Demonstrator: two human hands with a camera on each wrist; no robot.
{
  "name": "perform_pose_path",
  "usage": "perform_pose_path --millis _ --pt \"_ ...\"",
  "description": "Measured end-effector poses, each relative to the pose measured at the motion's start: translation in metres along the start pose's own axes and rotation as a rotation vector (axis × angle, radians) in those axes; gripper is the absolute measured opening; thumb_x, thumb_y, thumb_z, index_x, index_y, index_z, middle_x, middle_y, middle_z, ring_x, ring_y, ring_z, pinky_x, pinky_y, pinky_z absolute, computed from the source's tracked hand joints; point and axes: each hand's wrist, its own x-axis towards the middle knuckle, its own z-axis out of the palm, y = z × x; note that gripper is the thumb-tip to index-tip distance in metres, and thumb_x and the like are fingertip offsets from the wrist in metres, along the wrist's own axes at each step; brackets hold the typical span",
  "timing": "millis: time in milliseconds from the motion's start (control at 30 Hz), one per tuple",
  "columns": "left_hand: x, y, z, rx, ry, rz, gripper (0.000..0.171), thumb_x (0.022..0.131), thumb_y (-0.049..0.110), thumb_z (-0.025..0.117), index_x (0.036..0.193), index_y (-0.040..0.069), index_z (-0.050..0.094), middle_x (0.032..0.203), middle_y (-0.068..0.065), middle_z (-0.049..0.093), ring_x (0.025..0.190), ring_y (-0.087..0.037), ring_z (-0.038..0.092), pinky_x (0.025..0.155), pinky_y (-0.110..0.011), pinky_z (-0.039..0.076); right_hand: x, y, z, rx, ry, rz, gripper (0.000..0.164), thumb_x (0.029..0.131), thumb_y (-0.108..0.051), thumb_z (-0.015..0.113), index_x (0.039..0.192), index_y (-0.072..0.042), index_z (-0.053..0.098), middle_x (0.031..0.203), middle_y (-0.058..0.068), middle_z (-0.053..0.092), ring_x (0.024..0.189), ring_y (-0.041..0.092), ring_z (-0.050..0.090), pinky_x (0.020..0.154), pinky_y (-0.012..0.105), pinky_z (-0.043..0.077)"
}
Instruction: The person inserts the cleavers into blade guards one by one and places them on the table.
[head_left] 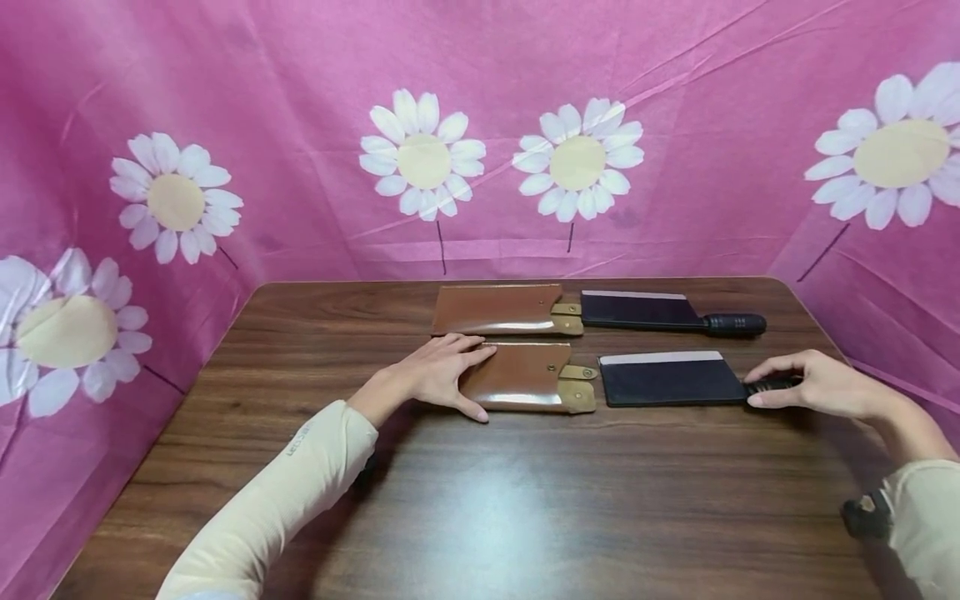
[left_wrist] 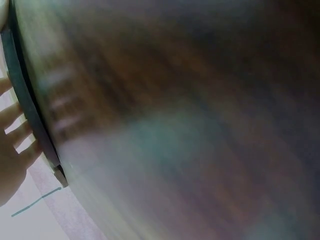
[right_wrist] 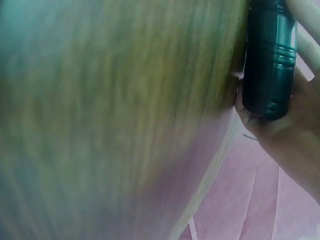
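Note:
A brown leather knife sheath [head_left: 517, 379] lies flat on the table, its olive snap straps pointing right. Over its left end rests my left hand [head_left: 438, 372], fingers and thumb spread and touching it. Just right of the straps, and apart from them, lies a cleaver [head_left: 667, 379] with a dark blade and a pale strip along its far edge. My right hand [head_left: 836, 387] grips that cleaver's black handle between thumb and fingers. In the right wrist view the ribbed handle [right_wrist: 270, 65] sits against the palm. The left wrist view catches only the sheath's dark edge beside my fingers [left_wrist: 20, 132].
Behind these, a second brown sheath [head_left: 495, 310] and a second dark cleaver [head_left: 637, 310] lie in a parallel row, close to the table's far edge. Pink cloth with white daisies [head_left: 300, 208] hangs around the wooden table [head_left: 562, 500]. A dark device [head_left: 867, 512] sits at the right wrist.

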Motion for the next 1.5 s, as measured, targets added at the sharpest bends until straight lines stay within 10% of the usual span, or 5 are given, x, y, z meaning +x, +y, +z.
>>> perform_pose_path --millis 767,1500 --pt "-0.003 -0.004 -0.003 0.007 0.045 0.016 0.108 0.073 0.079 0.069 0.158 0.019 0.039 0.158 -0.008 0.038 0.14 -0.027 0.036 0.113 -0.05 0.031 -0.001 -0.003 0.001 0.056 0.022 0.011 0.028 0.08 -0.022 0.087 0.106 -0.017 0.079 0.102 -0.006 0.073 0.094 -0.004 0.055 0.076 0.012 0.039" --pt "-0.006 -0.017 -0.01 -0.044 0.266 0.063 0.101 0.071 0.077 0.07 0.152 0.018 0.051 0.149 -0.004 0.047 0.131 -0.023 0.04 0.108 -0.046 0.033 -0.006 -0.001 0.002 0.076 0.055 0.012 0.027 0.08 -0.02 0.088 0.105 -0.014 0.079 0.097 -0.008 0.074 0.089 -0.002 0.056 0.074 0.014 0.041"
